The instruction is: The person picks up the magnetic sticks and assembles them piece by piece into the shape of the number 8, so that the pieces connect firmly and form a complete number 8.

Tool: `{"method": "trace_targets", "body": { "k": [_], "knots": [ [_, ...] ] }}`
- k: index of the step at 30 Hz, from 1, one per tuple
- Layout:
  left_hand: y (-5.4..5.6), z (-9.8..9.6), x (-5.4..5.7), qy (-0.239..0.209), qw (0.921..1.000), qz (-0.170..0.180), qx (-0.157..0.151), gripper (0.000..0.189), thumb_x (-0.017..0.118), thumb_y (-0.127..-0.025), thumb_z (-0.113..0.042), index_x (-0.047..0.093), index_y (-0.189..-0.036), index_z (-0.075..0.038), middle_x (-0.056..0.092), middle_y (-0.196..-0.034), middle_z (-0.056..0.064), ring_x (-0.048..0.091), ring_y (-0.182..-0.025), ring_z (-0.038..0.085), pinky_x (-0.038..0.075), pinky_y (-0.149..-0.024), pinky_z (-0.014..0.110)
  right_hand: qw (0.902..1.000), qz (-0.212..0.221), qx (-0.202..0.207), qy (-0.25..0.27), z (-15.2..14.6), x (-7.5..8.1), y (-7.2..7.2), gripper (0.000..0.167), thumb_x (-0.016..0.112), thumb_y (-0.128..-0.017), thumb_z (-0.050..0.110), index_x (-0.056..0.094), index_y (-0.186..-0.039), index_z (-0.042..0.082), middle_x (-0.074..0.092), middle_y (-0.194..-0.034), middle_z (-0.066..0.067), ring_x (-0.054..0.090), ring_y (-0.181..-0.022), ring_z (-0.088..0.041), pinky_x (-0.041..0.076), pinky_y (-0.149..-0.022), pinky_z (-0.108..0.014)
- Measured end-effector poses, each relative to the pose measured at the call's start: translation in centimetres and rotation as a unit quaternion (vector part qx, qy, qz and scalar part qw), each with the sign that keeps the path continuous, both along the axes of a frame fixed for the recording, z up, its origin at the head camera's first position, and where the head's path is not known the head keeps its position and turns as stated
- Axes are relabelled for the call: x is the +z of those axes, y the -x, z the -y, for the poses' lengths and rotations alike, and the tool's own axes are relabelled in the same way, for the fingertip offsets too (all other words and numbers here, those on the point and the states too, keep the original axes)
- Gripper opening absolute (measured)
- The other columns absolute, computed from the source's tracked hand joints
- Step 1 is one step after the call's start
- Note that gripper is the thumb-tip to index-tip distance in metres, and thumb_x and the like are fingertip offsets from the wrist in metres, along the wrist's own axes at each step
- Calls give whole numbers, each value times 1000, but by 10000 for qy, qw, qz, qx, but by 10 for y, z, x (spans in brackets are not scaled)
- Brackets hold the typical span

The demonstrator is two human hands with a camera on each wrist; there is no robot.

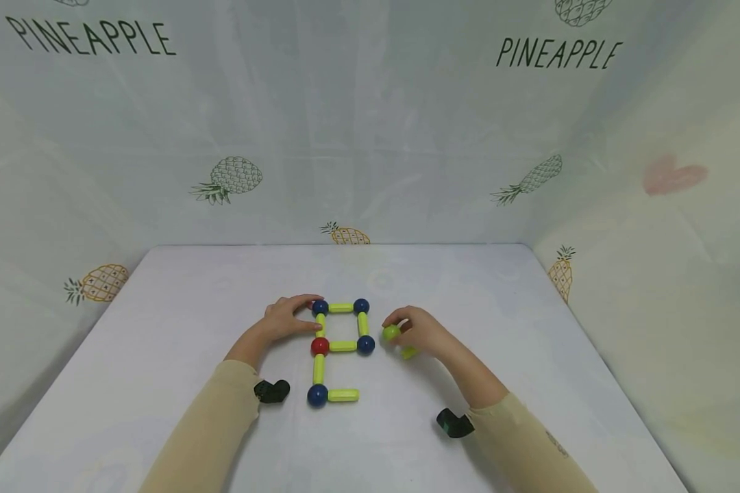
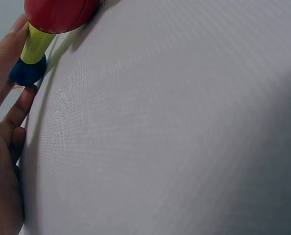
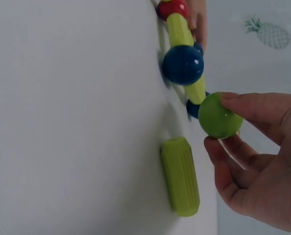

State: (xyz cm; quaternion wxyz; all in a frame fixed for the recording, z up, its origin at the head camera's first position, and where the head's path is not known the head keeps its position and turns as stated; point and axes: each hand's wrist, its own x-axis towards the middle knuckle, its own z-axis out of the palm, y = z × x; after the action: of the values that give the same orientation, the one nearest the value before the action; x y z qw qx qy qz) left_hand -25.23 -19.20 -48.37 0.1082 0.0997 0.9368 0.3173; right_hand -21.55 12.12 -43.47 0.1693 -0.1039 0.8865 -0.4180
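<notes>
A flat figure of yellow-green rods and balls lies on the table: a square with a lower stem, joined by blue balls (image 1: 366, 344) and a red ball (image 1: 320, 347). My left hand (image 1: 281, 319) holds its upper left corner, fingers at the blue ball (image 2: 28, 72) and thumb along the yellow-green rod (image 2: 36, 45). Right of the square, my right hand (image 1: 424, 333) pinches a green ball (image 3: 218, 116) between thumb and fingertips. Below that hand lies a loose yellow-green rod (image 3: 180, 177), apart from the figure and partly hidden in the head view.
The white table (image 1: 469, 274) backs onto a hanging curtain (image 1: 370, 137) printed with pineapples. A bottom rod (image 1: 343, 395) juts right from the lower blue ball (image 1: 317, 395). Dark wrist-worn devices (image 1: 272, 392) sit by both sleeves.
</notes>
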Motion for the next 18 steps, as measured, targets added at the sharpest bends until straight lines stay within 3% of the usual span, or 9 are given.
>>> {"method": "trace_targets", "body": {
  "k": [14,18],
  "knots": [
    [0,1,2,12,9996,-211,-178,69,78,-80,-45,52,-140,-22,57,-127,5,41,-123,33,22,-103,61,9971,-333,662,182,10,6,-27,27,77,-79,0,73,-103,12,61,-109,0,56,-94,-19,51,-72,-30],
    [1,1,1,16,9996,-210,-182,70,78,-80,-46,52,-140,-22,57,-127,5,41,-123,34,22,-102,61,9963,-213,802,245,12,6,-32,27,77,-80,1,72,-104,12,60,-106,1,56,-92,-19,51,-72,-30]
  ]
}}
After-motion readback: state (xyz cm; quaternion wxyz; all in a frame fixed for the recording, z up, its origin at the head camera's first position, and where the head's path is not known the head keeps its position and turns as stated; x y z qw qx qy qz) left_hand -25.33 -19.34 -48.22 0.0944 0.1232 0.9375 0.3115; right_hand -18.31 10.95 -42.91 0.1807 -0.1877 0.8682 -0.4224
